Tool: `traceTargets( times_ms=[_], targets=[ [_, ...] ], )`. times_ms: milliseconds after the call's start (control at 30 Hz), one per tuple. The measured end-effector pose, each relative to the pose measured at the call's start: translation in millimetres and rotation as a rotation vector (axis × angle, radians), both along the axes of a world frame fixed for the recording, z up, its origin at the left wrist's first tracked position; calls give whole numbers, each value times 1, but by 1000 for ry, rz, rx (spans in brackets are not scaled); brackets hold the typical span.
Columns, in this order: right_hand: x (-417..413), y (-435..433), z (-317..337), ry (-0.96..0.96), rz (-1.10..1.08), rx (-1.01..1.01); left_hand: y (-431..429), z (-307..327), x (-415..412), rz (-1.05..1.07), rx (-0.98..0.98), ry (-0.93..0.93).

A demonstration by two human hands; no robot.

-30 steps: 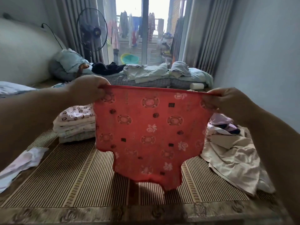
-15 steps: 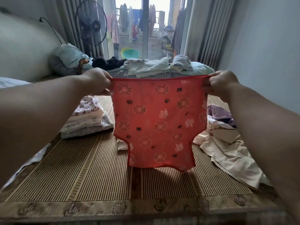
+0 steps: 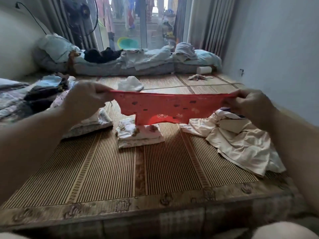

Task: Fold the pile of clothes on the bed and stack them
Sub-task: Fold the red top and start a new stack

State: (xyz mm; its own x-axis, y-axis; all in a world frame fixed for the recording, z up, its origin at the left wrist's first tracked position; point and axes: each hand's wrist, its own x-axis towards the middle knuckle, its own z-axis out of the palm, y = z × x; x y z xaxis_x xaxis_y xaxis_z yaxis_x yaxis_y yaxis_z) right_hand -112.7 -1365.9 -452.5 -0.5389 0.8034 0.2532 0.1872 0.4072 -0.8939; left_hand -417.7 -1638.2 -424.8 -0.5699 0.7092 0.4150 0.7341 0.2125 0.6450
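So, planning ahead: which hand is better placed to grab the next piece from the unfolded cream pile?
Likely the right hand: it pinches the red garment close by the cream pile; the left hand is by a folded stack.

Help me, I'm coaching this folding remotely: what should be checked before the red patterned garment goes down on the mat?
1. Left hand pinches one top corner of the red patterned garment: ok.
2. Right hand pinches the other corner: ok.
3. Top edge taut between them: ok.
4. Bare stretch of striped woven mat nearby for laying it: ok.
5. Hem clear of the small folded white printed stack below: cannot tell.
6. Pile finished: not ok, the crumpled cream cloth heap lies unfolded.
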Motion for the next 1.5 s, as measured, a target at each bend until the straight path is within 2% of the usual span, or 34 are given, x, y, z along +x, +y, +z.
traceTargets(
  times_ms=[67, 100, 233, 367, 433, 533, 700, 800, 867, 933, 1033, 1100, 1167, 1233, 1300, 1367, 1500],
  targets=[
    [27, -12, -32, -141, 109, -68, -27, -38, 11, -18, -186, 163],
    [38, -18, -46, -220, 149, -93, -41, -56, 17, -50, -269, 154],
    [72, -46, -97, -541, 229, -168, -79, -111, 44, -172, -573, 52],
    [91, -61, -116, -717, 345, -296, -101, -139, 59, -396, -924, -36],
    [92, -60, -115, -744, 385, -314, -103, -138, 58, -461, -978, -128],
    [80, -51, -111, -690, 336, -337, -90, -137, 43, -459, -881, -258],
    [34, -22, -102, -480, 136, -252, -32, -136, 4, -283, -621, -321],
    [-9, 2, -105, -360, -25, -246, 15, -136, -18, -147, -530, -225],
    [-39, 19, -115, -295, -134, -247, 46, -139, -27, -47, -520, -124],
    [-63, 33, -129, -251, -227, -249, 70, -148, -30, 39, -542, -105],
    [-74, 33, -154, -395, -317, -129, 88, -174, -21, 94, -583, -79],
    [-63, 18, -169, -482, -258, 40, 81, -194, -11, 48, -560, -1],
    [-41, 3, -182, -572, -61, 182, 62, -212, -4, -92, -518, 127],
    [-16, -9, -188, -656, 175, 207, 35, -222, -5, -320, -494, 211],
    [4, -11, -192, -770, 293, 199, 12, -233, -10, -451, -574, 281],
    [12, -7, -196, -808, 283, 215, -2, -242, -14, -437, -624, 279],
    [5, -11, -191, -714, 123, 251, -5, -242, -12, -352, -473, 294]
  ],
)
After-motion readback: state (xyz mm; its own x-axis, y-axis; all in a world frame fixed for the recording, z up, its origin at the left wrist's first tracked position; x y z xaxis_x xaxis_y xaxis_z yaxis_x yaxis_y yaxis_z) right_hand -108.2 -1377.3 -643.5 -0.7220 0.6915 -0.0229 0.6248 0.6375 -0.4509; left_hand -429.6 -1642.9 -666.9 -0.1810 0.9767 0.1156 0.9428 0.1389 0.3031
